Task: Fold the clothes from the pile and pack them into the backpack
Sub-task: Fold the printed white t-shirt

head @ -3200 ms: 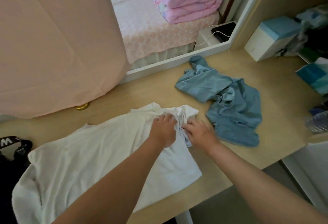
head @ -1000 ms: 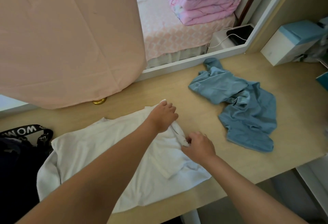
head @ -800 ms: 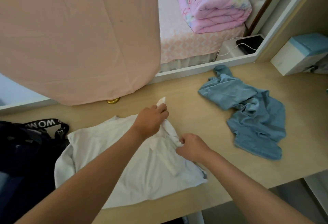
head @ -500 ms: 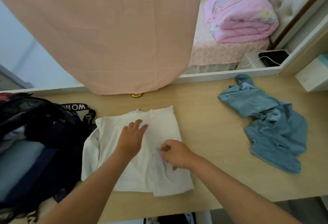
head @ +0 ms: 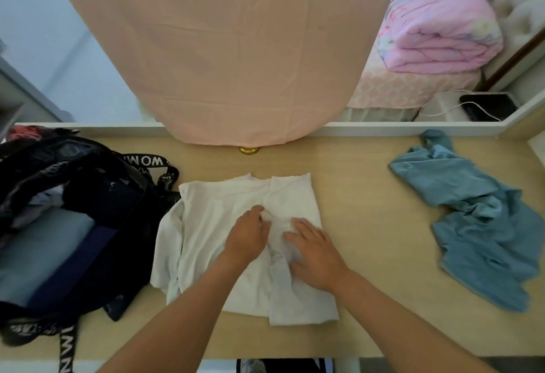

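A white shirt lies on the wooden table in front of me, its right side folded in over the middle. My left hand rests on the shirt's centre with the fingers bent onto the fabric. My right hand lies flat on the folded-in flap, fingers straight. A crumpled blue garment sits to the right. The open black backpack stands at the left, with folded clothes inside.
A pink cloth hangs over the table's far edge, with a small gold object below it. Beyond are a bed with a folded pink quilt and a dark device with a white cable.
The shirt's right side has been folded in over the middle. Both hands let go of the sleeve and now rest on the fabric. The view has swung left, showing the backpack.
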A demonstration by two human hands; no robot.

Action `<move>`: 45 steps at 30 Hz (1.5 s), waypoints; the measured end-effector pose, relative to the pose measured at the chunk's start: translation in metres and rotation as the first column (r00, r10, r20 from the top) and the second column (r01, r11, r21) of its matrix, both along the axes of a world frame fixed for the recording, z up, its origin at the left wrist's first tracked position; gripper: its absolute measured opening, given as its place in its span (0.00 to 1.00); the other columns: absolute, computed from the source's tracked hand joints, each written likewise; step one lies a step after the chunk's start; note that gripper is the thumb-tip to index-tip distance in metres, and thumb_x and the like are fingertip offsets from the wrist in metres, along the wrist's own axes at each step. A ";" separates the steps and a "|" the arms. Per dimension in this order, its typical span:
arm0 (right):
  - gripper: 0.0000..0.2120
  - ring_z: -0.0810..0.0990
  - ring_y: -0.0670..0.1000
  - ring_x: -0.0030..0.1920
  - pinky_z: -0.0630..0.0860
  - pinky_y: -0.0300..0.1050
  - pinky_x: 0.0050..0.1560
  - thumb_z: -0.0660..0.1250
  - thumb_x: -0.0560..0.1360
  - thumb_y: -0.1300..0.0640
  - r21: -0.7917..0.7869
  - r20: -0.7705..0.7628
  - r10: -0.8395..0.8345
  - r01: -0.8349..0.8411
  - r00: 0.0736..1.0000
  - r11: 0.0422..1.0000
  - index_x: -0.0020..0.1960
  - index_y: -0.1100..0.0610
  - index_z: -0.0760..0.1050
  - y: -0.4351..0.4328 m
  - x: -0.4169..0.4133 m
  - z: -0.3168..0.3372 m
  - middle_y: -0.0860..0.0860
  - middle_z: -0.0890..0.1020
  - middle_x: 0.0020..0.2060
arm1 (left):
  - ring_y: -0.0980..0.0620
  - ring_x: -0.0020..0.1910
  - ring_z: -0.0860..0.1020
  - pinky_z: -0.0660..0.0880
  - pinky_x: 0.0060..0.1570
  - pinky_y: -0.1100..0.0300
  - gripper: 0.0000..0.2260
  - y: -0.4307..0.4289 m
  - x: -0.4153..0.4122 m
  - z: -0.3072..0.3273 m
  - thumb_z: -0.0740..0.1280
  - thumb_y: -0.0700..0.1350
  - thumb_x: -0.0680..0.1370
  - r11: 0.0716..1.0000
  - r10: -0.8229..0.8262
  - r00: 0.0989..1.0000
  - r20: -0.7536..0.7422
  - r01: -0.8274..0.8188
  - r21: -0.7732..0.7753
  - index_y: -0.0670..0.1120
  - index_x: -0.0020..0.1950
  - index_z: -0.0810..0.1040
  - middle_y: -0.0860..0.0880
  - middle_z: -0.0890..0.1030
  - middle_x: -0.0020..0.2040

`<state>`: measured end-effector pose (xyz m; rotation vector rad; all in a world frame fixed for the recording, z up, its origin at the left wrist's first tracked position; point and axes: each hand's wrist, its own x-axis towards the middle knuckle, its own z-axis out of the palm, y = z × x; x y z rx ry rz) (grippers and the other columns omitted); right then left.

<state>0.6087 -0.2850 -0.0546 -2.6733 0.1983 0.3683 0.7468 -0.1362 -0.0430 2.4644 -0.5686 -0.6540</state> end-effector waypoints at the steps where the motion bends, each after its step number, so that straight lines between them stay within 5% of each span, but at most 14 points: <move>1: 0.32 0.44 0.50 0.80 0.50 0.55 0.78 0.64 0.76 0.48 -0.002 0.023 -0.010 0.010 1.000 1.000 0.78 0.46 0.59 -0.003 0.000 -0.001 0.50 0.50 0.80 | 0.46 0.60 0.77 0.73 0.58 0.54 0.22 -0.010 0.009 0.002 0.64 0.52 0.80 0.997 0.069 0.994 -0.082 -0.071 -0.022 0.46 0.71 0.67 0.47 0.78 0.60; 4: 0.32 0.44 0.50 0.80 0.50 0.54 0.78 0.64 0.76 0.48 -0.008 0.066 -0.042 0.043 0.997 0.999 0.78 0.46 0.59 -0.009 0.001 -0.003 0.49 0.49 0.80 | 0.47 0.59 0.77 0.73 0.59 0.55 0.25 -0.039 0.032 0.003 0.69 0.50 0.77 0.984 0.162 0.970 -0.182 -0.174 -0.049 0.46 0.71 0.67 0.47 0.78 0.61; 9: 0.35 0.41 0.49 0.80 0.45 0.50 0.77 0.64 0.75 0.46 -0.002 0.122 0.004 -0.004 0.992 1.000 0.79 0.45 0.54 -0.016 0.003 -0.004 0.49 0.45 0.81 | 0.59 0.42 0.75 0.68 0.40 0.75 0.12 -0.070 0.048 0.012 0.67 0.39 0.77 0.939 0.194 0.978 -0.080 -0.209 -0.274 0.49 0.59 0.75 0.50 0.79 0.49; 11: 0.35 0.39 0.49 0.80 0.43 0.52 0.77 0.63 0.77 0.45 -0.028 0.070 0.031 -0.029 0.997 0.999 0.80 0.46 0.52 -0.016 0.004 -0.005 0.49 0.43 0.80 | 0.54 0.48 0.78 0.70 0.47 0.71 0.15 -0.067 0.052 0.009 0.66 0.38 0.78 0.940 0.170 0.985 -0.035 -0.173 -0.295 0.48 0.64 0.73 0.50 0.78 0.53; 14: 0.35 0.35 0.51 0.79 0.40 0.55 0.77 0.59 0.80 0.44 -0.084 -0.057 0.025 -0.030 0.998 0.996 0.81 0.47 0.47 -0.013 0.005 -0.007 0.50 0.38 0.80 | 0.46 0.61 0.73 0.72 0.59 0.54 0.22 -0.046 0.053 -0.003 0.66 0.40 0.78 0.990 0.088 0.990 0.108 -0.075 -0.118 0.47 0.72 0.68 0.45 0.72 0.66; 18: 0.35 0.40 0.54 0.80 0.42 0.60 0.77 0.54 0.77 0.40 -0.160 0.014 0.079 -0.075 0.997 0.984 0.81 0.50 0.50 -0.006 0.006 -0.019 0.54 0.43 0.80 | 0.44 0.61 0.74 0.73 0.58 0.50 0.17 -0.018 0.007 -0.007 0.63 0.46 0.77 0.971 -0.205 0.862 0.463 0.239 -0.016 0.47 0.66 0.74 0.45 0.74 0.66; 21: 0.37 0.41 0.54 0.80 0.42 0.62 0.74 0.53 0.77 0.34 -0.189 0.005 0.127 -0.124 0.992 0.974 0.81 0.48 0.50 0.001 0.005 -0.027 0.54 0.45 0.80 | 0.43 0.70 0.71 0.70 0.64 0.47 0.24 0.017 -0.034 -0.033 0.58 0.57 0.77 0.912 -0.410 0.827 0.386 0.365 0.186 0.51 0.72 0.69 0.46 0.70 0.73; 26: 0.42 0.31 0.53 0.78 0.37 0.63 0.76 0.43 0.70 0.27 -0.238 -0.156 0.095 -0.130 0.983 0.962 0.80 0.41 0.38 -0.002 0.007 -0.018 0.49 0.30 0.77 | 0.39 0.76 0.61 0.53 0.72 0.37 0.32 0.077 -0.064 -0.046 0.60 0.65 0.75 0.936 -0.255 0.908 0.332 0.145 0.322 0.52 0.76 0.66 0.44 0.64 0.77; 29: 0.41 0.37 0.54 0.79 0.42 0.67 0.75 0.44 0.70 0.29 -0.314 -0.203 0.068 -0.130 0.977 0.940 0.80 0.42 0.42 -0.015 0.010 -0.004 0.49 0.34 0.78 | 0.40 0.78 0.55 0.51 0.73 0.41 0.33 0.092 -0.070 -0.038 0.57 0.67 0.75 0.939 -0.206 0.940 0.270 0.113 0.324 0.56 0.78 0.62 0.47 0.58 0.79; 32: 0.38 0.44 0.57 0.80 0.41 0.69 0.73 0.38 0.73 0.36 -0.455 -0.226 -0.100 -0.014 0.969 0.891 0.80 0.47 0.52 -0.032 0.011 0.013 0.53 0.44 0.81 | 0.44 0.78 0.52 0.51 0.75 0.51 0.31 0.073 -0.073 -0.020 0.56 0.64 0.78 0.935 -0.319 0.941 0.113 0.293 0.200 0.55 0.79 0.58 0.51 0.54 0.80; 36: 0.29 0.41 0.59 0.80 0.45 0.66 0.74 0.47 0.81 0.46 -0.520 -0.269 -0.278 0.104 0.922 0.848 0.80 0.53 0.50 -0.034 0.012 0.029 0.59 0.39 0.79 | 0.52 0.66 0.71 0.65 0.71 0.58 0.20 0.033 -0.082 0.005 0.63 0.50 0.81 0.960 -0.234 0.958 -0.166 0.201 -0.193 0.52 0.74 0.69 0.52 0.72 0.70; 40: 0.29 0.48 0.58 0.79 0.56 0.67 0.72 0.52 0.81 0.42 -0.273 -0.196 -0.249 0.191 0.948 0.943 0.80 0.41 0.46 0.005 0.002 0.028 0.55 0.45 0.80 | 0.47 0.66 0.73 0.65 0.69 0.54 0.17 0.040 -0.065 -0.005 0.60 0.45 0.78 0.970 -0.191 0.966 0.176 0.213 -0.113 0.50 0.67 0.76 0.49 0.76 0.67; 43: 0.32 0.35 0.57 0.79 0.48 0.72 0.71 0.50 0.80 0.33 -0.125 -0.374 -0.206 0.172 0.904 0.977 0.78 0.34 0.38 0.025 -0.004 0.011 0.50 0.33 0.79 | 0.47 0.77 0.57 0.51 0.75 0.52 0.23 0.066 -0.051 -0.015 0.61 0.50 0.80 0.956 -0.283 0.944 0.172 0.264 0.127 0.52 0.76 0.64 0.50 0.61 0.78; 45: 0.33 0.30 0.55 0.77 0.45 0.75 0.70 0.49 0.79 0.32 -0.149 -0.405 -0.191 0.142 0.894 0.979 0.76 0.32 0.34 0.019 -0.002 0.004 0.49 0.28 0.77 | 0.48 0.77 0.56 0.54 0.75 0.52 0.24 0.083 -0.051 -0.016 0.62 0.48 0.81 0.977 -0.212 0.959 0.186 0.206 0.048 0.51 0.77 0.63 0.49 0.60 0.78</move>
